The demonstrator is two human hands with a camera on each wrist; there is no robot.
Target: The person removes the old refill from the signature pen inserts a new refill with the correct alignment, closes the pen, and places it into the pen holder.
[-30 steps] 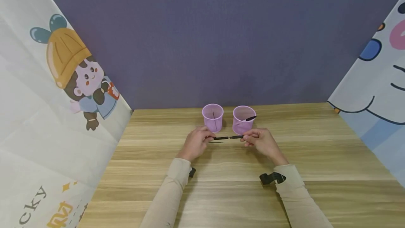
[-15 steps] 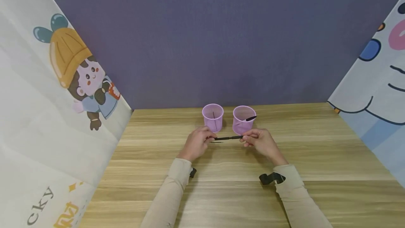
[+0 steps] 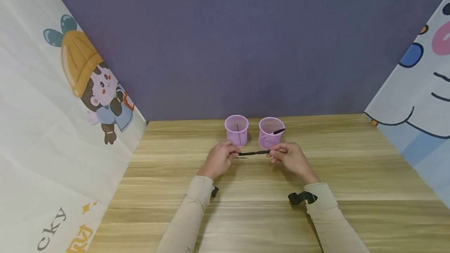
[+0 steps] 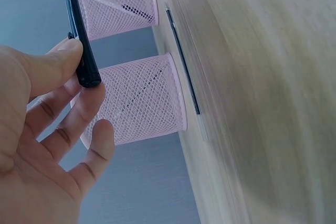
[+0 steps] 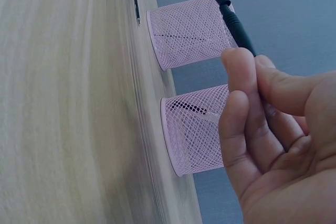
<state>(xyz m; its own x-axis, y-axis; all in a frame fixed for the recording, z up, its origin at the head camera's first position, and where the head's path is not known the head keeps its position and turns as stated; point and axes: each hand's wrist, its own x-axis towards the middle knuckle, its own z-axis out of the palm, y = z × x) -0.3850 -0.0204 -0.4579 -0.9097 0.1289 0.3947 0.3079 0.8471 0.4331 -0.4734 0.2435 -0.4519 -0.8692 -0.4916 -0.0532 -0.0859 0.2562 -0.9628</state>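
Note:
A black pen point(image 3: 254, 153) is held level between both hands, its two barrel parts meeting end to end. My left hand point(image 3: 218, 159) pinches the clip part point(image 4: 79, 30) between thumb and fingers. At the other end, my right hand point(image 3: 291, 160) grips the ribbed part point(image 5: 237, 29) with thumb and fingertips. Below the pen, a thin pen refill point(image 4: 184, 64) lies on the wooden table. The left pink mesh cup point(image 3: 230, 137) stands behind the left hand with a thin dark stick point(image 3: 239, 134) in it. A black-ended pen piece point(image 3: 279, 131) leans in the right pink mesh cup point(image 3: 265, 140).
A dark blue-grey panel point(image 3: 228, 42) rises behind the cups at the table's point(image 3: 253, 214) back edge. White printed cloths hang at the left point(image 3: 28, 108) and right point(image 3: 415, 104). A black strap point(image 3: 302, 198) sits at the right wrist.
The two pen parts have come together, and the small gap seen between them a second ago is closed. The left hand has shifted slightly right. The cups stay put.

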